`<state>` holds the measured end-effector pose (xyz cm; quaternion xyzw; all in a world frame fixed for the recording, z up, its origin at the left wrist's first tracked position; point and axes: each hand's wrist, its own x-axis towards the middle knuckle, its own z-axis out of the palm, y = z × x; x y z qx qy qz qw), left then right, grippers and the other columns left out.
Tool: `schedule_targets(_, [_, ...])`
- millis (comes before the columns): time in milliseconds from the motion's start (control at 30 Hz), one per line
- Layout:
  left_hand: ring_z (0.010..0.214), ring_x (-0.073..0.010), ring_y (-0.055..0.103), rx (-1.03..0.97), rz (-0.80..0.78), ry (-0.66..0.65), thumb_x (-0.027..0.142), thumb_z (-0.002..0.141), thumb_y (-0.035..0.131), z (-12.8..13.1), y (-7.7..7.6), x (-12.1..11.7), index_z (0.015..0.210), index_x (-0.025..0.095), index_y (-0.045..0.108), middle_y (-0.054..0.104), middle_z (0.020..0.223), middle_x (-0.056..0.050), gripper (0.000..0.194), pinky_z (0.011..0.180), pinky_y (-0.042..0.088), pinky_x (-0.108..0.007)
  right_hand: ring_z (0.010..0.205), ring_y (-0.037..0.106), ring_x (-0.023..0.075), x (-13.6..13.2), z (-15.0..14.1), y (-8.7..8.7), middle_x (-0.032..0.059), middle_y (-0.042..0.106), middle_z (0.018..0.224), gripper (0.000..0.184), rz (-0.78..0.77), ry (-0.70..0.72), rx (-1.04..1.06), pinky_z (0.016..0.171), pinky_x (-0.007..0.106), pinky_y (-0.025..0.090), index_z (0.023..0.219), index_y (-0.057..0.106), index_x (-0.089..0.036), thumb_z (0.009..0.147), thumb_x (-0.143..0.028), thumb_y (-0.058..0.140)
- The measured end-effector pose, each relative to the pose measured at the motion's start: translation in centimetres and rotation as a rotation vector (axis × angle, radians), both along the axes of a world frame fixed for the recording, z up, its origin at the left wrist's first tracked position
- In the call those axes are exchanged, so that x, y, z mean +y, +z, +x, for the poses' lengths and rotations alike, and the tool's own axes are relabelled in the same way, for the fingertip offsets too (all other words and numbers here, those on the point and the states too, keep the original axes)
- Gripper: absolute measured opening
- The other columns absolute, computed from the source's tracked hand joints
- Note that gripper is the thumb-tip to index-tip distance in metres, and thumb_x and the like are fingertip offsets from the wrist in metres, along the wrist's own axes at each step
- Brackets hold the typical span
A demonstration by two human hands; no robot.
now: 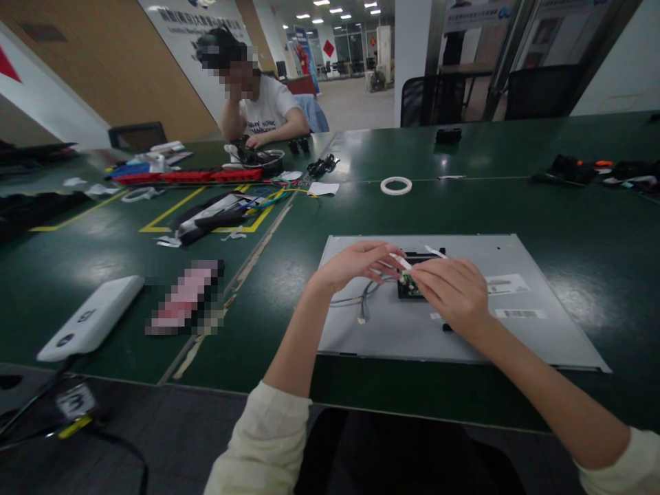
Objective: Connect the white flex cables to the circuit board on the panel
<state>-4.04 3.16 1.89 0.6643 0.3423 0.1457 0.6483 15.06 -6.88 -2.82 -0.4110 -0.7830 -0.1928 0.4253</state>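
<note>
Above a grey flat panel [381, 337], my right hand [458, 292] pinches a narrow white strip [403, 262] between thumb and fingertips. My left hand [355, 265] reaches in from the other side, its fingers spread and slightly curved, the tips at the strip's far end. I cannot tell whether they grip it. Below the hands lies a green circuit board [407, 283] in a black frame, partly hidden by my right hand. Thin grey cables [365, 301] run leftward from it across the panel. A second white strip [436, 251] shows just behind my right fingers.
A white tape roll [396, 185] lies beyond the panel. To the left are a white power bank [93, 320], a blurred pinkish object [185, 295] and a black bundle with coloured wires [216, 213]. Across the green table, another person [262, 103] sits near a red strip [190, 176].
</note>
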Motion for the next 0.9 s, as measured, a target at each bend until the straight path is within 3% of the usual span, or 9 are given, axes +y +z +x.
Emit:
schedule_targets(300, [0.065,-0.0079,0.058,0.047,0.215,0.221,0.023,0.071,0.066,0.3,-1.2,0.9,0.083,0.014,0.067,0.067,0.077,-0.003,0.014,0.058,0.048,-0.018,0.111,0.054,0.0196,0.0,-2.2,-1.1,0.0066,0.065,0.11,0.02,-0.084,0.046,-0.251,0.093,0.034,0.042,0.101,0.065,-0.011,0.088,-0.01,0.051])
schedule_targets(500, [0.067,-0.0097,0.06,0.09,0.24,0.159,0.012,0.065,0.063,-0.1,-1.8,1.4,0.083,0.013,0.068,0.068,0.077,-0.004,0.019,0.062,0.051,-0.021,0.109,0.055,0.0198,0.2,-2.7,-1.8,0.0092,0.064,0.112,0.022,-0.138,0.027,-0.317,0.095,0.036,0.042,0.103,0.065,-0.008,0.088,-0.008,0.049])
schedule_targets(733, [0.066,-0.0125,0.062,0.269,0.521,0.08,0.008,0.062,0.059,-0.4,-3.5,2.4,0.082,0.013,0.069,0.069,0.074,-0.004,0.023,0.062,0.048,-0.022,0.107,0.054,0.0201,0.1,-3.6,-2.3,0.0101,0.064,0.109,0.024,-0.183,0.012,-0.372,0.101,0.043,0.037,0.1,0.065,-0.009,0.089,-0.008,0.044])
schedule_targets(900, [0.061,-0.0136,0.061,0.426,0.671,0.082,0.014,0.064,0.062,-0.4,-3.3,2.3,0.09,0.015,0.069,0.066,0.064,-0.002,0.027,0.059,0.045,-0.023,0.106,0.054,0.0201,0.1,-4.2,-2.5,0.0106,0.064,0.108,0.025,-0.262,0.006,-0.409,0.103,0.047,0.033,0.101,0.064,-0.009,0.089,-0.007,0.043])
